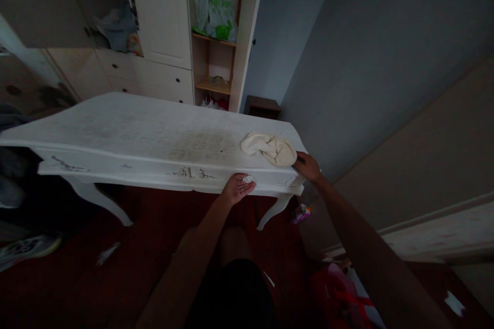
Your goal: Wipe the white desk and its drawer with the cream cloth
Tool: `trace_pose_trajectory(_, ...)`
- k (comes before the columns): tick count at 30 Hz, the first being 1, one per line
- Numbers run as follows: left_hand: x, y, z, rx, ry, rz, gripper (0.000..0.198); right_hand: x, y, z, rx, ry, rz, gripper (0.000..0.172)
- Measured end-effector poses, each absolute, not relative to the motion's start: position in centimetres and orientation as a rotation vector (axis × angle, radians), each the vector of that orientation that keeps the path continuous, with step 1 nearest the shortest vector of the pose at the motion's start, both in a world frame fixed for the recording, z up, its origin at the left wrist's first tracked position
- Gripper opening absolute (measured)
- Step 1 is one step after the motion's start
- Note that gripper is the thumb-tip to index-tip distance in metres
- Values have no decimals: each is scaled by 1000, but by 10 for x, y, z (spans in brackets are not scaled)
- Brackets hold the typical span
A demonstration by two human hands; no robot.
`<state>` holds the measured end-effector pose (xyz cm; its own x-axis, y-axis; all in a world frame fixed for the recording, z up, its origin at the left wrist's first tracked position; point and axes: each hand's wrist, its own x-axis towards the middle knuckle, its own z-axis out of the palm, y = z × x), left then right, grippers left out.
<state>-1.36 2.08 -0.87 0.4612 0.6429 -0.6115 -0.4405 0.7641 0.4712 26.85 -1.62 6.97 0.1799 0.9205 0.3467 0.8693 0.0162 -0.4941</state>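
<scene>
A white table (pixel 146 118) with carved drawer fronts stands before me, its top stained grey in the middle. At the right drawer's front, the fingers of my left hand (pixel 236 189) close around a small white round knob (pixel 249 179). My right hand (pixel 309 166) is at the table's right front corner, fingers curled. Something dark shows at its fingers, too dim to name. Beside those fingers a crumpled cream cloth (pixel 276 150) lies on the tabletop; whether the hand touches it is unclear.
Behind the table is a white wardrobe (pixel 165 15) with an open section holding plastic bags (pixel 222 7). A small brown cabinet (pixel 263 107) stands by the wall. On the red floor are a purple box (pixel 300 213), a red bag (pixel 335 293) and a shoe (pixel 29 250).
</scene>
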Motion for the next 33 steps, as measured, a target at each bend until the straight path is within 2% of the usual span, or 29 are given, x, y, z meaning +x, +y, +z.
trace_pose_trajectory(4,-23,16,-7,374,826,626,14,269,-16,68,-1849,-1678,106,41)
trace_pose_trajectory(7,-37,10,1,602,870,367,41,269,-16,67,-1835,-1681,91,41)
trace_pose_trajectory(9,-48,5,12,807,899,210,49,268,-15,66,-1823,-1688,83,41)
trace_pose_trajectory(15,-71,2,84,1232,573,223,32,266,-18,65,-1801,-1612,98,39)
trace_pose_trajectory(21,-65,56,142,1344,588,821,29,263,-25,62,-1696,-1225,201,33)
trace_pose_trajectory(27,-56,126,125,1785,829,1222,20,255,-34,61,-1353,-960,189,30)
trace_pose_trajectory(31,-66,142,93,1855,931,1182,31,233,-56,47,-1100,-747,355,33)
trace_pose_trajectory(33,-70,143,81,1949,981,1089,28,215,-71,34,-1025,-701,469,35)
